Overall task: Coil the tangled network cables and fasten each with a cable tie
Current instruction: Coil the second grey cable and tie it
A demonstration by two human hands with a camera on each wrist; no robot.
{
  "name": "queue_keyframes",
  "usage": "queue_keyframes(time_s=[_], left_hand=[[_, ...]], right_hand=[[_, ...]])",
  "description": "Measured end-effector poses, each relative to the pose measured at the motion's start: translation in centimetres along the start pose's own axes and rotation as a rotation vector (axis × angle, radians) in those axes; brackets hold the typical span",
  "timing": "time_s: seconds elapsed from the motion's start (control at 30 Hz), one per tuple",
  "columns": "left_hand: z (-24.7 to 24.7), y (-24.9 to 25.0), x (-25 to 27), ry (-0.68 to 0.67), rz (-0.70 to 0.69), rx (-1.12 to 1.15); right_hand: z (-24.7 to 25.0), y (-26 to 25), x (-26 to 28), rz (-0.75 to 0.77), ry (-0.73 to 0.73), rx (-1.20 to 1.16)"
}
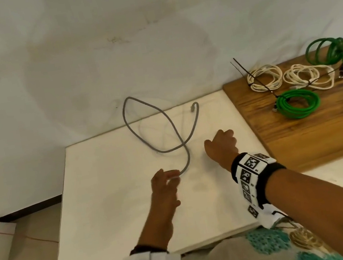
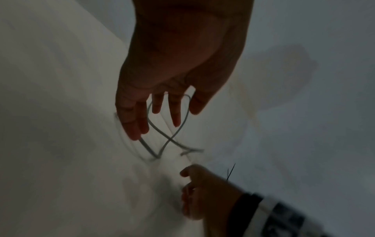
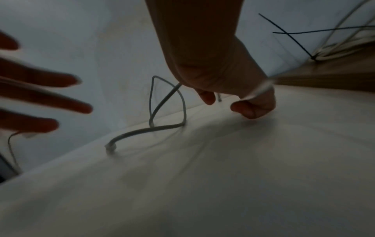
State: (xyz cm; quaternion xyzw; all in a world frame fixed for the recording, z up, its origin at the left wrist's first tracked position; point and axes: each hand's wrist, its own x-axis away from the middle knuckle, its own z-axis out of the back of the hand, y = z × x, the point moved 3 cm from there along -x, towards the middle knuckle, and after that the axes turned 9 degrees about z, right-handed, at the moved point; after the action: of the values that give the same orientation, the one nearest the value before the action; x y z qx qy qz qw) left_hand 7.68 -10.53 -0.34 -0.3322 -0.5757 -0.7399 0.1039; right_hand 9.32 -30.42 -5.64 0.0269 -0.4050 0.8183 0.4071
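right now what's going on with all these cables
A person is coiling network cables at a white table. A grey cable lies there in a loose, crossed loop, uncoiled. The left hand reaches with spread fingers to its near end; whether it has hold is unclear. The right hand is curled just right of the loop. On the wooden board lie green and white coils, several visibly tied with black cable ties.

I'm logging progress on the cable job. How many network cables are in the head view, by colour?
Grey, loose on the white board: 1
Green, coiled on the wooden board: 2
Cream, coiled on the wooden board: 2
Total: 5, not counting a bundle cut off at the right edge, which I cannot identify.
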Motion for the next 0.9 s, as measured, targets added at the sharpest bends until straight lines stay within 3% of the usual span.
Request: queue_keyframes(time_s=[0.1, 0.2, 0.3, 0.4, 0.5, 0.57, 0.7, 0.8, 0.9], left_hand=[[-2.5, -0.6, -3.9, -0.074, -0.008, -0.536], [-3.1, -1.1, -6.5, -0.098, 0.054, -0.904], [-2.5, -0.1, -6.2, 0.011, -0.002, -0.987], [-1.3, 2.8, -2.9, 0.092, -0.214, -0.902], [0.5, 5.7, 2.9, 0.074, -0.455, -0.834], [2.4, 7.1, 7.3, 0.061, -0.629, -0.785], [6.4, 8.6, 17.3, 0.060, -0.832, -0.615], [8.7, 8.2, 24.5, 0.165, -0.997, -0.577], [10.7, 6.8, 28.8, 0.288, -1.165, -0.713]], right_hand=[[-0.2, 0.6, 0.3, -0.008, 0.007, 0.147], [-0.1, 0.9, 0.8, -0.014, 0.011, 0.000], [0.9, 0.3, 2.1, 0.114, 0.065, -0.245], [1.9, -1.4, 4.8, 0.523, 0.047, -0.368], [1.0, -2.9, 8.8, 1.013, -0.087, -0.175], [0.2, -4.0, 11.1, 1.187, -0.110, -0.116], [1.4, -6.5, 14.9, 1.143, -0.115, -0.367], [1.9, -7.4, 17.5, 1.087, -0.148, -0.414], [2.8, -7.8, 21.5, 1.023, -0.352, -0.495]])
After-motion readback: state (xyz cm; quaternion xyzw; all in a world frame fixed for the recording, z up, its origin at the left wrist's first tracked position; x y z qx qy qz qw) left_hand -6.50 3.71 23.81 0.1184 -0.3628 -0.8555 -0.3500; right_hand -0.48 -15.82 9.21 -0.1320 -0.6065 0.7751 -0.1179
